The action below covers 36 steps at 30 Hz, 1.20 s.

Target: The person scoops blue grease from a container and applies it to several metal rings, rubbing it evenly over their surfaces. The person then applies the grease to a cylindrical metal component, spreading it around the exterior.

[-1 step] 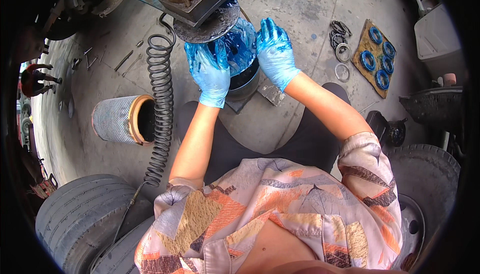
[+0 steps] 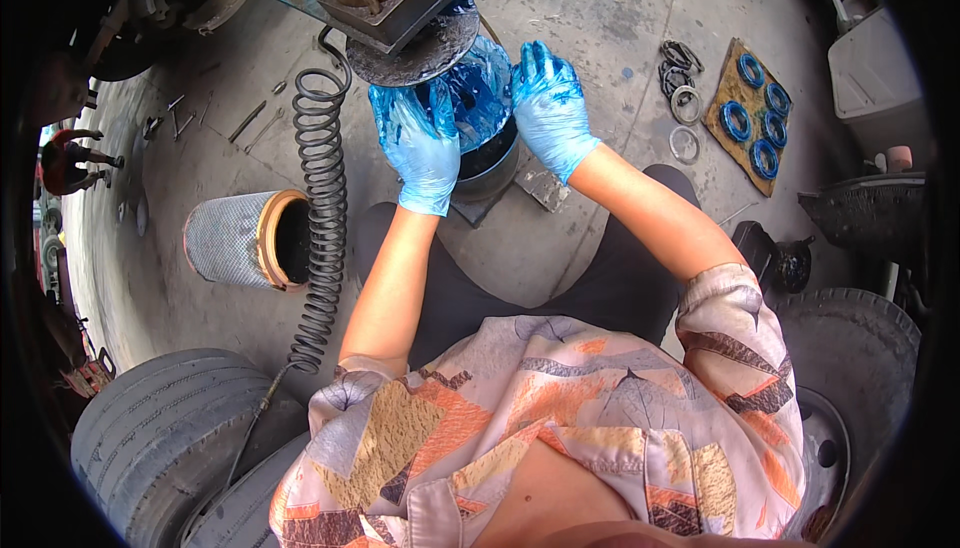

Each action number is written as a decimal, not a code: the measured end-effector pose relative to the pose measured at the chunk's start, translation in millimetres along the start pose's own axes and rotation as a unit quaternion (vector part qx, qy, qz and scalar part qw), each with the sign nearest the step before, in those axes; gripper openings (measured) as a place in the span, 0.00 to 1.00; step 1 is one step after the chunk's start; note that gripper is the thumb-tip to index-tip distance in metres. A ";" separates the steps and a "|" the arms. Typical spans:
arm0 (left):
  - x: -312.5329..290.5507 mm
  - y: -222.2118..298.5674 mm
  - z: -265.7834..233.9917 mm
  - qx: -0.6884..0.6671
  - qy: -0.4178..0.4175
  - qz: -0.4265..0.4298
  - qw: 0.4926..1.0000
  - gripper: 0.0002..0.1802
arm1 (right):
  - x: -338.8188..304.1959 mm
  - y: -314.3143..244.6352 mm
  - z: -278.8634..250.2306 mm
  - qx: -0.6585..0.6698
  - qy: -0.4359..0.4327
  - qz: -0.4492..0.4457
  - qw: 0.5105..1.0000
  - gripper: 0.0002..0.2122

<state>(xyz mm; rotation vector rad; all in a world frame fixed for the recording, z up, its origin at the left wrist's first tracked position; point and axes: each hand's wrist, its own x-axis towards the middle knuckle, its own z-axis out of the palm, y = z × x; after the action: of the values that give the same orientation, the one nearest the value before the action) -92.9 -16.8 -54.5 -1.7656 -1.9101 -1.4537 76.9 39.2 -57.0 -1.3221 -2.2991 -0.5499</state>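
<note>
Blue-greased round part [image 2: 478, 98], upper centre, is cupped between left hand [image 2: 420, 143] & right hand [image 2: 550, 108]; both equally near.

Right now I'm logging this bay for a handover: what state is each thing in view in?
left hand: gloved, grease-smeared, on the greasy blue part.
right hand: gloved, grease-smeared, on the same part.
greasy blue part: coated in blue grease, standing in a dark round holder.
filter canister: lying on its side, open end showing.
coiled hose: stretched along the floor.
blue rings: laid on cardboard.
metal rings: loose on the floor.
</note>
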 end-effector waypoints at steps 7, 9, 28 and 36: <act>1.3 3.0 -3.1 -0.008 -0.013 -0.004 1.000 0.31 | -3.5 -0.5 -12.8 -0.013 -0.143 -0.044 0.989 0.09; -1.5 -3.0 -2.5 0.001 -0.019 -0.007 1.000 0.31 | -10.8 2.9 -27.5 0.064 -0.202 -0.035 0.977 0.08; 0.4 -2.0 -1.7 0.011 -0.006 0.018 1.000 0.28 | -39.5 34.6 -14.4 0.929 -0.189 0.319 0.011 0.24; 3.7 1.4 -1.5 0.010 0.018 0.036 0.999 0.23 | 34.7 22.1 0.9 0.977 -0.052 0.169 -0.116 0.23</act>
<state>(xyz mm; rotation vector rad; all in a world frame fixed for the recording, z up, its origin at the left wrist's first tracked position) -93.5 -15.6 -50.5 -1.7676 -1.8172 -1.4280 80.4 74.5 -36.1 0.2870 -0.0697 2.2299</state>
